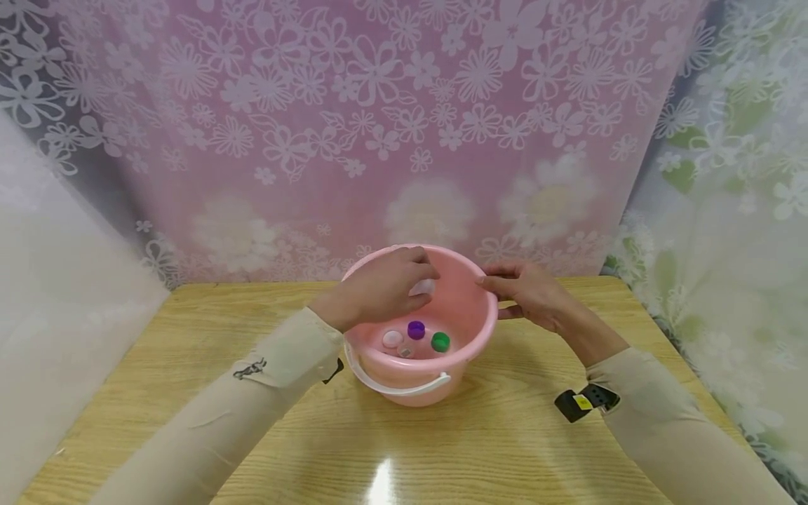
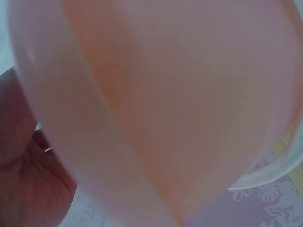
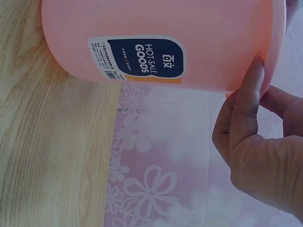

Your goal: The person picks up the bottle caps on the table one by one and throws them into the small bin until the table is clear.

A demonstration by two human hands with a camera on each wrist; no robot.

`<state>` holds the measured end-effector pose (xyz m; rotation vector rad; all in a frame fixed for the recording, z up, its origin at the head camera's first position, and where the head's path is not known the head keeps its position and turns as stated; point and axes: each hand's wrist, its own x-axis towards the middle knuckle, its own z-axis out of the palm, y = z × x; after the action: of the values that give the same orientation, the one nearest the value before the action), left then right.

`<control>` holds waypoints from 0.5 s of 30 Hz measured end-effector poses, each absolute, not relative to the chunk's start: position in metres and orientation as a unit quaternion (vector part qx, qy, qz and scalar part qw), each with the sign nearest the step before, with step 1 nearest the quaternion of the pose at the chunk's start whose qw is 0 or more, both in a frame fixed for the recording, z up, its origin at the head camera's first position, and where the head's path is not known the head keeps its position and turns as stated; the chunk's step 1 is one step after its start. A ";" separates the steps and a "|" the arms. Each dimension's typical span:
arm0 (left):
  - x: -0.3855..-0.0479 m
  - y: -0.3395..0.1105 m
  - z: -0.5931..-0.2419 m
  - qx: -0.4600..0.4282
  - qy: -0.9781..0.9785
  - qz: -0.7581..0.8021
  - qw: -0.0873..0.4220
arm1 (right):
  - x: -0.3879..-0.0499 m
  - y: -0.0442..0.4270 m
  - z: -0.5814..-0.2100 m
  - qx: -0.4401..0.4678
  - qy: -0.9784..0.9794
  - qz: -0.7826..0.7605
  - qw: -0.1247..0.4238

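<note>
A pink bucket (image 1: 480, 337) stands on the table, its white handle (image 1: 404, 389) hanging down at the front. Inside the mouth of the bucket, my left hand (image 1: 394, 284) holds a small whitish object (image 1: 423, 286) between thumb and fingers; its kind is unclear. On the bucket's floor lie a purple cap (image 1: 416, 330), a green cap (image 1: 440, 342), a pale pink cap (image 1: 393, 339) and a small greyish piece (image 1: 405, 351). My right hand (image 1: 527, 291) pinches the right rim, thumb over the edge and fingers against the outside wall. In the left wrist view the bucket wall hides most of the left hand.
The wooden table (image 1: 505, 435) has its back edge just behind the bucket. A pink floral curtain (image 1: 379, 140) hangs directly behind, with pale cloth (image 1: 745, 245) at the right side. A label (image 3: 142, 59) is stuck on the bucket's outer wall.
</note>
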<state>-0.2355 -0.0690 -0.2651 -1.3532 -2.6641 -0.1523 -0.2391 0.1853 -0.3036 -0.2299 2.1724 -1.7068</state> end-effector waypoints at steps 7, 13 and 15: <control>-0.238 -0.060 -0.271 -0.478 -0.876 -0.044 0.056 | -0.239 0.186 -0.303 -0.084 0.770 -0.604 0.185; -0.238 -0.057 -0.273 -0.477 -0.877 -0.039 0.043 | -0.241 0.186 -0.304 -0.077 0.764 -0.611 0.191; -0.238 -0.056 -0.273 -0.477 -0.877 -0.036 0.042 | -0.241 0.186 -0.304 -0.076 0.762 -0.614 0.193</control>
<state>-0.2380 -0.0561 -0.2734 -1.4595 -2.6840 -0.1089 -0.2411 0.1861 -0.3042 -0.2126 2.1368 -1.7214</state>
